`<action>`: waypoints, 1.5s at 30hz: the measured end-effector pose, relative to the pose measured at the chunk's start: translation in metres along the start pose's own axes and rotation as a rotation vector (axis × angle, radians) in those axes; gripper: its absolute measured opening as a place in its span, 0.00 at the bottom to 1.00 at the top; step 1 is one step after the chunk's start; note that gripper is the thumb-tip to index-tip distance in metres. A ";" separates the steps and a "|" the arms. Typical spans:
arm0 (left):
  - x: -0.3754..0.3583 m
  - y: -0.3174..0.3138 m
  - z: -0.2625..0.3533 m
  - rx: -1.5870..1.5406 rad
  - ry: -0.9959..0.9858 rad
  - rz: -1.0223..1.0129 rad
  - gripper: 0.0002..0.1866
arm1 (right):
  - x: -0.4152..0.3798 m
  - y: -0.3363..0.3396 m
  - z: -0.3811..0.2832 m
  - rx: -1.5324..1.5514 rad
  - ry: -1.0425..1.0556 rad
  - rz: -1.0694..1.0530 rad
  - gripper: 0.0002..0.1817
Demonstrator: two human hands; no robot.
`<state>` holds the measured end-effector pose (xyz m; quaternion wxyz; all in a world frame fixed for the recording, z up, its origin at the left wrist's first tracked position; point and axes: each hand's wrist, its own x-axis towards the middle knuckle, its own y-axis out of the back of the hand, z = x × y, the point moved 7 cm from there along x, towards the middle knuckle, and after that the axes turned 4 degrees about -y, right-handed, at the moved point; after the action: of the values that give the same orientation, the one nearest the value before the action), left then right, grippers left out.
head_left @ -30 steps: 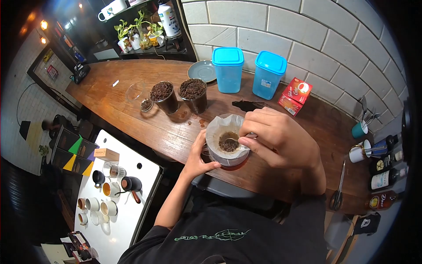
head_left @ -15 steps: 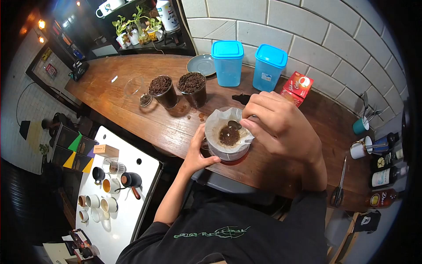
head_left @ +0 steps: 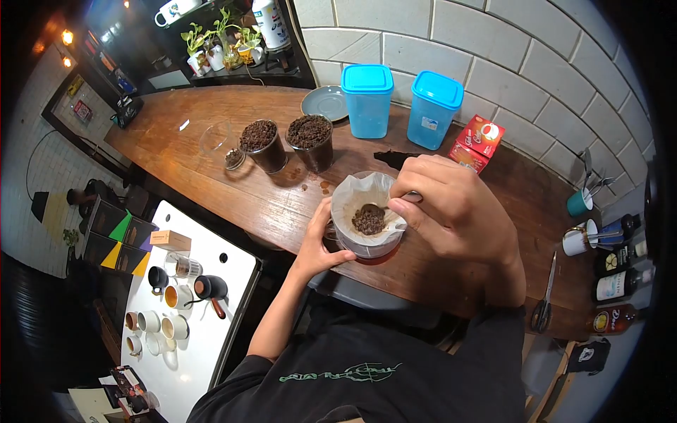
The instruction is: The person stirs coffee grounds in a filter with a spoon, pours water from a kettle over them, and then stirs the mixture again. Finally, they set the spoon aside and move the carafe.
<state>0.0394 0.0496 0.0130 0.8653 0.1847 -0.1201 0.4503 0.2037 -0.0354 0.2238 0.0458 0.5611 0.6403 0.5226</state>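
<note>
Wet coffee grounds lie at the bottom of a white paper filter, set in a clear coffee dripper near the counter's front edge. Reddish-brown liquid shows below it. My left hand is curled around the dripper's left side, thumb along the front. Above the filter's right rim, my right hand pinches a metal spoon; its bowl reaches down to the grounds and is partly hidden. Beyond the dripper stand two glasses of dark grounds, the left glass and the right glass.
Two blue-lidded containers stand by the tiled wall, near a red box and a grey plate. Scissors and bottles are to the right. Several cups and a pot sit on the white table.
The spoon has shifted within the filter, its bowl now lower against the grounds. The grounds look less wet on top. My left hand has stayed in place.
</note>
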 end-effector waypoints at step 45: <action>0.002 0.000 0.008 0.007 -0.036 0.006 0.54 | -0.003 -0.004 -0.008 -0.046 0.043 -0.056 0.04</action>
<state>0.0407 0.0477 0.0213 0.8609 0.1955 -0.1345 0.4501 0.1969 -0.0417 0.2233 0.0597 0.5303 0.6445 0.5476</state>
